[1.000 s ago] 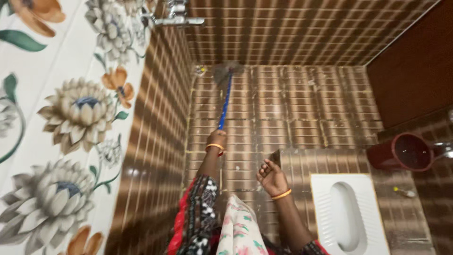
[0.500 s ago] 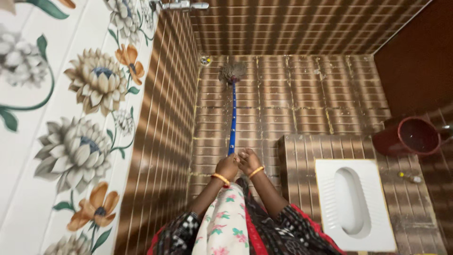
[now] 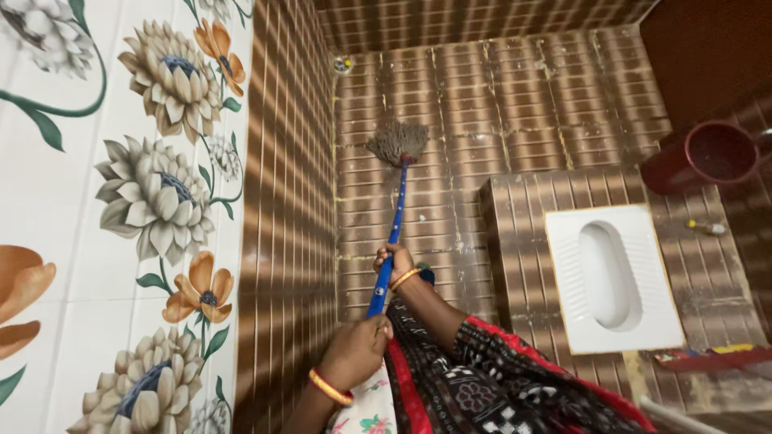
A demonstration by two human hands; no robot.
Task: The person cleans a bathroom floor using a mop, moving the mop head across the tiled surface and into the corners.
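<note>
Both hands wrapped around a blue mop handle, mop head down on the brown tiled floor.

Left hand clenched on the handle's near end; right hand closed further up the mop, its stringy head resting near the floor's left edge by the wall. Probably slippery wet floor; a wide swing could catch the raised step's edge beside the squat toilet or tip the maroon bucket at the far right corner.
</note>
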